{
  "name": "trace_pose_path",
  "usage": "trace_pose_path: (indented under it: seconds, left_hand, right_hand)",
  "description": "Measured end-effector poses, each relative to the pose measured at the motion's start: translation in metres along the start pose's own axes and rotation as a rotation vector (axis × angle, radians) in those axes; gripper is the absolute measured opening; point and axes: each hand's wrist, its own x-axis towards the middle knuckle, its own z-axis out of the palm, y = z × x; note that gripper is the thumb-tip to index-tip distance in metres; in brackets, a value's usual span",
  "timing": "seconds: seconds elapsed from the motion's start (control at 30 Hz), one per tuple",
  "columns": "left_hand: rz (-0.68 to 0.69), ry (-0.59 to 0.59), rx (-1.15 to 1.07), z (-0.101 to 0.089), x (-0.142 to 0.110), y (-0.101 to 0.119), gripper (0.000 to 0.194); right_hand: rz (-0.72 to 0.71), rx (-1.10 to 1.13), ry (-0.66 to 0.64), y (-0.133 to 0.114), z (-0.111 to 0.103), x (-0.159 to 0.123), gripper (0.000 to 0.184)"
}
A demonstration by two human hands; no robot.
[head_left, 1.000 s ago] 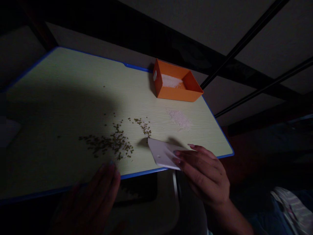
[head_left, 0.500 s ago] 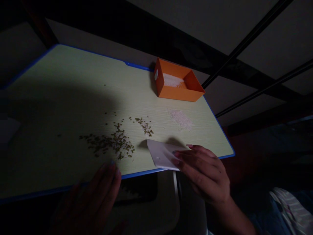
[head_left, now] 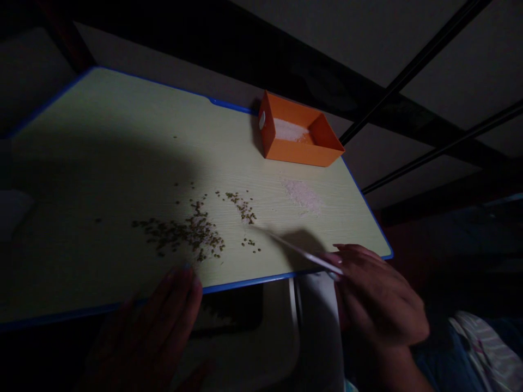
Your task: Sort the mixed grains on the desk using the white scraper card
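Note:
My right hand [head_left: 379, 296] is closed on a thin white plastic scraper [head_left: 304, 253], turned nearly edge-on to me. The scraper's far tip is near a small group of green beans [head_left: 243, 208] mixed with a few white grains. Several loose beans lie just left of the blade. A larger heap of green beans [head_left: 200, 234] with white grains among them spreads further left. In shadow, my left hand [head_left: 159, 321] lies with fingers stretched out at the near table edge, just below that heap, holding nothing visible. To the right is a patch of white rice-like grains [head_left: 302, 196].
An orange box [head_left: 302, 155] holding white grains stands at the table's far right. The pale table [head_left: 134, 120] has a raised blue rim. A pale object [head_left: 14, 212] sits at the left edge, blurred. Below the near edge is a light-rimmed tray-like thing [head_left: 281, 348].
My right hand has moved right and tilted the scraper from flat-facing to edge-on. Several beans now show where the blade was. My left hand stays about where it was.

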Motion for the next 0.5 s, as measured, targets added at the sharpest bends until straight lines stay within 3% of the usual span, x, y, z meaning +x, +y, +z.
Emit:
trace_pose_path:
  seconds: [0.13, 0.27, 0.5]
  left_hand:
    - [0.03, 0.014, 0.008, 0.004, -0.003, -0.003, 0.077]
    - [0.012, -0.006, 0.013, 0.005, -0.004, -0.004, 0.078]
    - [0.035, 0.009, 0.035, 0.003, -0.001, -0.004, 0.077]
  right_hand:
    - [0.38, -0.019, 0.193, 0.004, -0.001, 0.006, 0.041]
    - [0.743, 0.224, 0.135, 0.01, 0.006, 0.022, 0.017]
    - [0.842, 0.387, 0.034, 0.008, 0.018, 0.026, 0.014]
